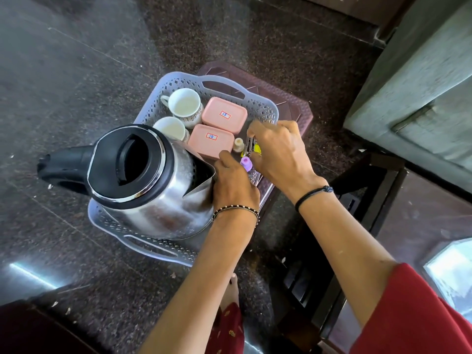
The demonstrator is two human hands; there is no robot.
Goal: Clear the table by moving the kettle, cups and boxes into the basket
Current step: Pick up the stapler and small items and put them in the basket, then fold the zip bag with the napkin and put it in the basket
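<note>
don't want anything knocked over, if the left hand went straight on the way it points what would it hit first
Most likely the nearer pink box: the left hand, holding a purple-capped thing, points away from the person, and its thumb is at that box's edge. Depth is unclear.

The steel kettle (143, 175), black-lidded and upright, fills the near left of the pale latticed basket (224, 84), handle pointing left, spout right. At the far left stand the patterned far cup (184, 106) and plain near cup (169, 129), both white. Right of them lie the far box (224, 114) and near box (210, 139), pink, lidded, labelled.
</note>
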